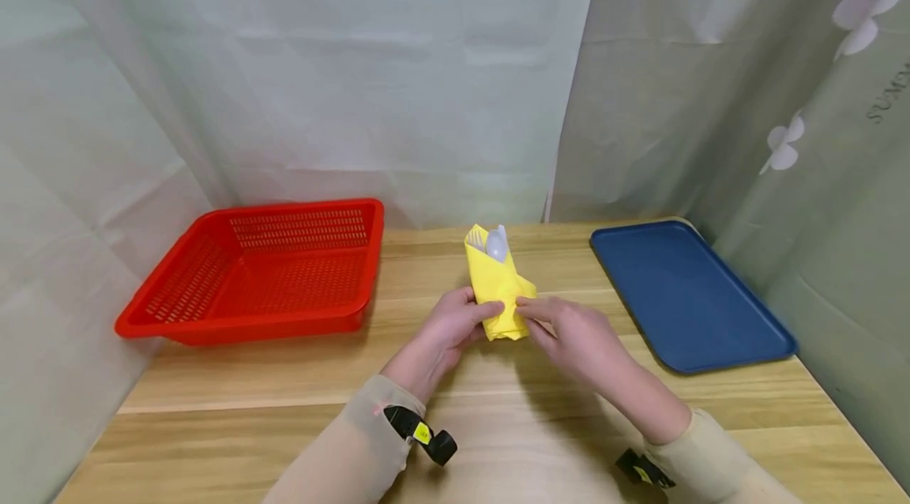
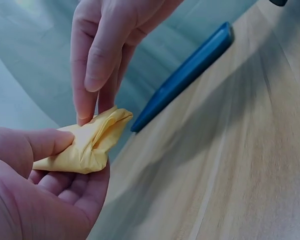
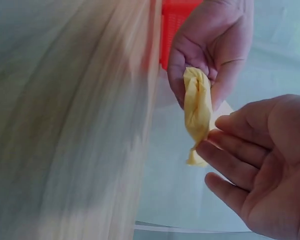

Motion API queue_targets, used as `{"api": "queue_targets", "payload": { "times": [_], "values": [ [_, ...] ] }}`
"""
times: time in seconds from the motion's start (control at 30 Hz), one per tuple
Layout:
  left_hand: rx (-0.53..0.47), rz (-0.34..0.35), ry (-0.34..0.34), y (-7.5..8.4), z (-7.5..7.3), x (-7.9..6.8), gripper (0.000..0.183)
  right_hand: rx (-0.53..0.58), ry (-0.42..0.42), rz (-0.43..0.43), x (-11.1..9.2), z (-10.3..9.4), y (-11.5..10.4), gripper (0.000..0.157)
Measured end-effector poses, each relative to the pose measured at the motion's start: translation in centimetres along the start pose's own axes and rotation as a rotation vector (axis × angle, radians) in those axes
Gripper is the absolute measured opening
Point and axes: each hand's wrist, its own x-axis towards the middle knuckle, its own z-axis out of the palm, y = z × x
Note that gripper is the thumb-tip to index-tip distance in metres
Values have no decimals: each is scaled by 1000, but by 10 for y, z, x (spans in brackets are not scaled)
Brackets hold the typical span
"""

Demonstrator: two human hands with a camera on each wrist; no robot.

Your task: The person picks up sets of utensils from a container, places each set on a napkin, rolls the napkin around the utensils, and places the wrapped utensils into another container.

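Observation:
A yellow napkin [image 1: 495,295] is folded around a pale plastic fork [image 1: 475,239] and spoon [image 1: 497,245], whose heads stick out at the top beside another pale utensil's end. My left hand [image 1: 458,320] grips the lower part of this bundle, thumb across the front and fingers underneath. From the other side, my right hand [image 1: 572,330] touches the napkin with its fingertips, the fingers fairly straight. The left wrist view shows the napkin's bunched bottom end [image 2: 102,142] between the hands. In the right wrist view, the right palm [image 3: 280,165] faces the camera.
A red perforated basket [image 1: 249,325] stands on the wooden table [image 1: 284,385] at the left. On the right, a blue tray [image 1: 690,291] lies flat near the table's edge. Pale curtains [image 1: 398,77] hang behind and at both sides.

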Motion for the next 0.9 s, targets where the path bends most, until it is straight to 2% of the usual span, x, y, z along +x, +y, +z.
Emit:
{"api": "queue_targets", "payload": {
  "times": [0.2,0.43,0.63,0.9],
  "values": [
    [12,24,19,-1,-3,-6,39,50,52,88,3,3,0,23],
    [39,51,33,-2,-3,-11,37,139,117,153,5,7,0,18],
    [79,76,59,-1,-3,-14,36,203,125,196,8,8,1,13],
    [76,102,45,0,-7,-15,34,309,140,241,13,12,1,11]
  ]
}}
